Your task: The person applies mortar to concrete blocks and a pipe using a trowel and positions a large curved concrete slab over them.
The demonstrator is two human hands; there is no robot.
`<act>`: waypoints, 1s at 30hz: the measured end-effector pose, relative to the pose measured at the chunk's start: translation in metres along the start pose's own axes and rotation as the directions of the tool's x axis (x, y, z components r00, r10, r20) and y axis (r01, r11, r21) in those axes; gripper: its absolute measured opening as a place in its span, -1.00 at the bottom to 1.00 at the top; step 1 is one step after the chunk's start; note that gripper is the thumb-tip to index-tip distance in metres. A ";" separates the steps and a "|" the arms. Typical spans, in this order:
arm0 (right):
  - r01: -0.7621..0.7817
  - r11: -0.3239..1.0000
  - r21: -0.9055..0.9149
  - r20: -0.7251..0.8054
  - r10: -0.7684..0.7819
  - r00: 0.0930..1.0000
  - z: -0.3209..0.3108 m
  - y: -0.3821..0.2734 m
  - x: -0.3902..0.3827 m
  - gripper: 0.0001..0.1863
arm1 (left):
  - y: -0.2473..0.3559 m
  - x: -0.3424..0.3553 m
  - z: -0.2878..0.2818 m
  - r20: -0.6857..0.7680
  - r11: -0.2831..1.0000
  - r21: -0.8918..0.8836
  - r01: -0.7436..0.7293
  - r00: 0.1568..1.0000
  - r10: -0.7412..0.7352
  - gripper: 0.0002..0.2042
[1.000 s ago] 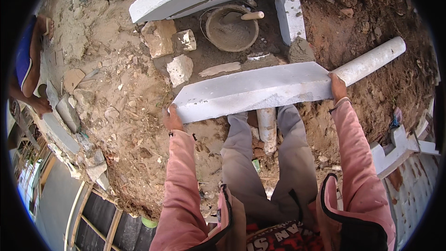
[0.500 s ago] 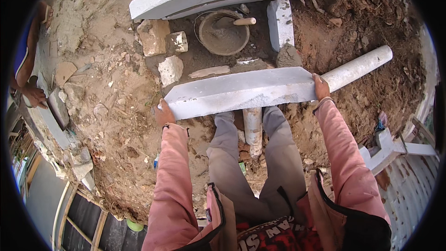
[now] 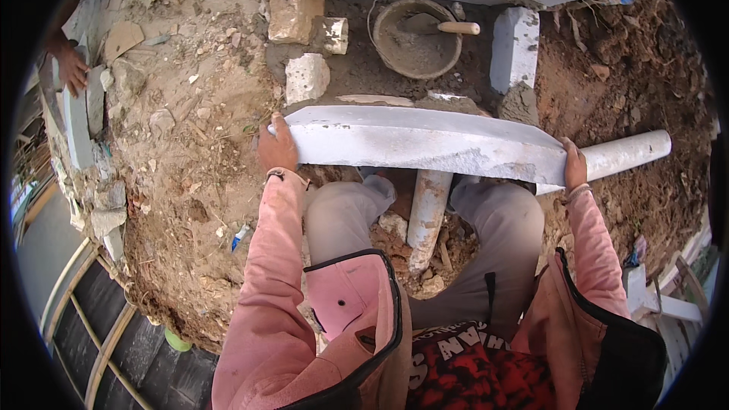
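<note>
Both hands are on the long curved grey stone slab (image 3: 425, 144), held level across the knees. The left hand (image 3: 276, 148) clamps round its left end, the right hand (image 3: 574, 167) grips the right end. Just beyond the right hand a white pipe (image 3: 626, 156) lies on the dirt; ahead of both, a mortar pan (image 3: 415, 38) with a trowel (image 3: 444, 26).

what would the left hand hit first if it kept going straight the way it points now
The left hand grips the end of the curved stone slab and points up-frame. Straight on, the first thing looks like the pale stone chunk, though depth is unclear.
</note>
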State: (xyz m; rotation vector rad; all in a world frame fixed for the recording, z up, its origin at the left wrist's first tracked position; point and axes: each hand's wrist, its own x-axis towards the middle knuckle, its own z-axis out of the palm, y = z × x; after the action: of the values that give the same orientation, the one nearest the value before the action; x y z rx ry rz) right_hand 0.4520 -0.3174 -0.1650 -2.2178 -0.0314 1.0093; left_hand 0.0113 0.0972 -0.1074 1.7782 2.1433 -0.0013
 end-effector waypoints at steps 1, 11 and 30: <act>0.029 0.997 0.068 -0.014 -0.028 1.000 -0.020 0.017 0.007 -0.50 | 0.016 -0.007 0.007 0.010 0.998 0.015 -0.067 0.998 0.067 -0.38; 0.221 0.941 0.255 -0.018 -0.224 0.974 -0.008 -0.003 -0.009 -0.45 | -0.022 0.013 0.023 -0.223 0.815 -0.397 -0.421 0.906 0.360 -0.52; 0.154 0.510 0.846 0.086 -0.415 0.906 0.010 0.011 -0.035 -0.40 | -0.081 0.041 0.090 0.029 -0.127 -0.985 0.119 0.830 0.556 -0.33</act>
State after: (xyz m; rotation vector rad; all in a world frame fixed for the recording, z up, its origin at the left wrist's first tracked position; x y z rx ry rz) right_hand 0.4180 -0.3299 -0.1534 -1.1229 -0.0412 0.8749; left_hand -0.0473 0.0996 -0.2209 0.8617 0.6945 0.9598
